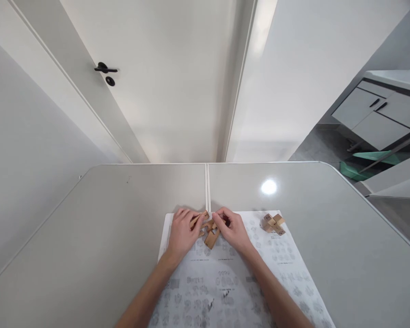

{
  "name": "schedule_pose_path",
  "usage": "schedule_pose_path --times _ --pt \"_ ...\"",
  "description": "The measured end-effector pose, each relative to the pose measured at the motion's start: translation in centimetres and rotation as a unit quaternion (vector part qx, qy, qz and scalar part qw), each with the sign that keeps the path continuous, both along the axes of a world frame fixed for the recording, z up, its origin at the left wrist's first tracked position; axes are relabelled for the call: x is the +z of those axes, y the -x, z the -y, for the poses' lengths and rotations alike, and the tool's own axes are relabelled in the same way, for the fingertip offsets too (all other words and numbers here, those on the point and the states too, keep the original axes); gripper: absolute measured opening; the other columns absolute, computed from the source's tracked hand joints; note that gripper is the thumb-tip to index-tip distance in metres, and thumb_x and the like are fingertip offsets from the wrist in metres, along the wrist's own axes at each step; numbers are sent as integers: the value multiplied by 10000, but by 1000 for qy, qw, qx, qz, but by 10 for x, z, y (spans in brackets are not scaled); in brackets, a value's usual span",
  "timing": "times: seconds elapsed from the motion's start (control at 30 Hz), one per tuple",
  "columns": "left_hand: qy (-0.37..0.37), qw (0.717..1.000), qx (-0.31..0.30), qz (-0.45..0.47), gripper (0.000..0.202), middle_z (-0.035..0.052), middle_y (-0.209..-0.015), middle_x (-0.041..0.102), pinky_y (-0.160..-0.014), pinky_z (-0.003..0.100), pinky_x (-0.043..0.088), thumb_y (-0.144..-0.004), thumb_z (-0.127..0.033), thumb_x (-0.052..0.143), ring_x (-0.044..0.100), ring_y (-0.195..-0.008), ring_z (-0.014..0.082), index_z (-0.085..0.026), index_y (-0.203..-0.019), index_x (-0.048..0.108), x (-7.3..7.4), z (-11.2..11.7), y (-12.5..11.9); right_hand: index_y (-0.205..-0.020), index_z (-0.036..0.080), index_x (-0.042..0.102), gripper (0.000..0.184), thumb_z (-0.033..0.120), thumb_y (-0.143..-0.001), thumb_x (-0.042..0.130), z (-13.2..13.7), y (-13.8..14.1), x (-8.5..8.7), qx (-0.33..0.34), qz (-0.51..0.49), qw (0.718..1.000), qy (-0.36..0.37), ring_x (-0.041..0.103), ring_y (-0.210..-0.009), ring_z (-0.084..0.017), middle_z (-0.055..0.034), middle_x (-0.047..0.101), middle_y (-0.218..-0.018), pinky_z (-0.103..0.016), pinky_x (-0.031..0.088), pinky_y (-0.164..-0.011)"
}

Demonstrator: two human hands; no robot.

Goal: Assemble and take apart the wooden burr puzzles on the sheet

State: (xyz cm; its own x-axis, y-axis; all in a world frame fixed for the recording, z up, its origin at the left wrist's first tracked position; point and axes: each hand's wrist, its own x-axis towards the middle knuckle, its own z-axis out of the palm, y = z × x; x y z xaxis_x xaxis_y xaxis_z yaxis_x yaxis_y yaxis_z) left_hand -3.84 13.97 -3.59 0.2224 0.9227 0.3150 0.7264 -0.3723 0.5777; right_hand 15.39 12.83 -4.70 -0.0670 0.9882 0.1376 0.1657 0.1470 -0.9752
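My left hand [185,230] is closed around a notched wooden puzzle piece [205,215], its thumb and fingers pinching it above the sheet. Facing it, my right hand [233,228] has its fingers pinched on the upper right of a cluster of wooden puzzle pieces [211,239]. These pieces lie crossed between both hands, and the fingers hide part of them. Farther right, an interlocked wooden burr puzzle [274,224] with dark marks sits on the printed paper sheet [232,278].
The sheet, covered in small grey diagrams, lies on a grey table [99,237] with a seam down the middle. Beyond the far edge stands a white door [177,82] with a black handle [104,68]. A white cabinet [369,107] and a green object [376,157] are at right.
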Motion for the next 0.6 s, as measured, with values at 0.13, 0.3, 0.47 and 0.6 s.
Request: schedule_pose_path --times 0.13,0.3,0.47,0.6 --pt "-2 1000 1 -12 204 43 -912 724 -869 420 467 -1032 -373 586 617 -921 254 -240 -958 721 -1 1 0 -787 220 563 401 540 -1029 562 0 0 -1 1 2 1000 1 419 -572 -146 32 495 -638 -278 335 -546" --pt "-4 1000 4 -13 167 51 -1002 717 -915 440 479 -1020 -378 610 629 -974 263 -243 -1064 700 -1 2 -1 -782 217 573 399 534 -1025 569 0 0 0 1 3 1000 -1 431 -572 -144 34 502 -631 -274 338 -548" --pt "-11 999 0 -32 164 63 -1060 705 -927 455 476 -977 -360 661 619 -1016 276 -238 -1088 669 1 4 -2 -771 221 569 406 542 -1020 564 0 1 0 -8 8 1000 -2 448 -561 -147 32 519 -622 -272 350 -542" --pt "-6 999 -13 -41 217 54 -1088 703 -932 453 466 -917 -335 725 622 -1030 277 -252 -1107 659 2 5 -3 -773 224 569 395 525 -1029 556 0 0 1 -15 18 1000 -6 476 -563 -152 25 549 -622 -271 368 -544"
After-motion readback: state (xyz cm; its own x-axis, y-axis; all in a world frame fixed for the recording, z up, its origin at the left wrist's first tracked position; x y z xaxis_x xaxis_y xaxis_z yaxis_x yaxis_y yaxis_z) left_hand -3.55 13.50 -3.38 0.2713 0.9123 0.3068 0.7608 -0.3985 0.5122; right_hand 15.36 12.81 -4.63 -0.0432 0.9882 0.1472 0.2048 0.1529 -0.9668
